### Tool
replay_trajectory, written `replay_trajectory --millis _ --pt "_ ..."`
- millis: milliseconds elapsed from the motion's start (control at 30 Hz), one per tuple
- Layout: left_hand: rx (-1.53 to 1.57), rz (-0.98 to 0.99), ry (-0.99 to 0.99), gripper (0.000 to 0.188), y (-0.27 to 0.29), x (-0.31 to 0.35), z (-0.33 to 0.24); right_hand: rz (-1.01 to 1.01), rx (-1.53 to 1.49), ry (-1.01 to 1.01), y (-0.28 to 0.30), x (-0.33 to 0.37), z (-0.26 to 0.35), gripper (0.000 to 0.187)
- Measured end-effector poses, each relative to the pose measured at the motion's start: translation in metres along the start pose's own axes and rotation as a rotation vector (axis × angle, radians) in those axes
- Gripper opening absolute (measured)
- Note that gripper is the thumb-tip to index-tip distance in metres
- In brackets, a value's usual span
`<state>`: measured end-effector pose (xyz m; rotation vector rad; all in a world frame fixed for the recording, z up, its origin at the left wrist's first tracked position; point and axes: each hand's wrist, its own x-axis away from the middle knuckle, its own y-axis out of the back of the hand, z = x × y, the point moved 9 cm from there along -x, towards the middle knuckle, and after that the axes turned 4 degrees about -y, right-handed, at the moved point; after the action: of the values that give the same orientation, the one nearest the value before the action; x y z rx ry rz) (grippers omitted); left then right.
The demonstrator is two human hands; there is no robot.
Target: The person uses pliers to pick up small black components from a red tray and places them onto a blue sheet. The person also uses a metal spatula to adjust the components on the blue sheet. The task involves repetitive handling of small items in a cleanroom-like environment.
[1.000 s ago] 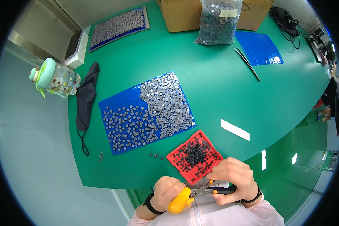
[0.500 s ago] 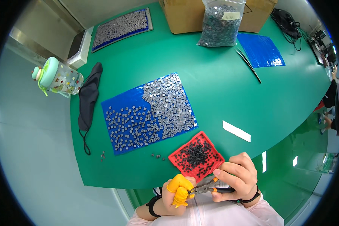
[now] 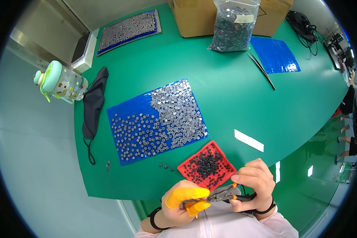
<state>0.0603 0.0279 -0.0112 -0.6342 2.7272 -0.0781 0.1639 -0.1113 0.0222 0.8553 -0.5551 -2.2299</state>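
My right hand [image 3: 256, 182] is closed round a pair of small cutting pliers [image 3: 222, 194] with orange and black handles, their jaws pointing left. My left hand [image 3: 174, 202] wears yellow covers on its thumb and index finger. Those two fingertips meet at the jaws of the pliers in a loose pinch. A small dark bit shows between them, too hidden to name. Just beyond both hands lies a shallow red tray [image 3: 183, 169] holding a heap of tiny black parts [image 3: 206, 164]. Farther left, a blue film sheet [image 3: 133, 105] carries many small grey square pieces [image 3: 178, 107].
Behind stand a cardboard box [image 3: 194, 20] and a clear bag of dark pieces [image 3: 232, 31]. Tweezers [image 3: 261, 70] lie beside another blue sheet [image 3: 275, 55]. A black mask [image 3: 93, 105] and a bottle [image 3: 69, 85] are at left, a filled board [image 3: 129, 31] at far left.
My left hand has shifted left and its covered fingers have opened out from a tight curl into a looser pinch. The pliers and right hand have moved slightly right.
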Motion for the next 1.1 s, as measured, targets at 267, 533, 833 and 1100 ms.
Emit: replay_trajectory --millis 267,533,833,1100 --pt "-0.187 0.143 -0.040 0.026 0.000 -0.001 -0.010 0.036 -0.046 0.041 -0.008 -0.002 0.005 0.046" --pt "-0.141 0.186 -0.023 0.015 -0.007 -0.001 -0.003 0.005 0.091 0.157 -0.006 0.000 0.014 0.044" --pt "0.192 0.011 0.226 0.010 -0.007 -0.001 0.013 -0.029 0.088 0.077 -0.002 0.000 0.007 0.045" --pt "0.026 0.069 0.006 0.029 0.004 -0.002 -0.002 0.004 -0.016 0.035 -0.004 0.000 0.004 0.047"
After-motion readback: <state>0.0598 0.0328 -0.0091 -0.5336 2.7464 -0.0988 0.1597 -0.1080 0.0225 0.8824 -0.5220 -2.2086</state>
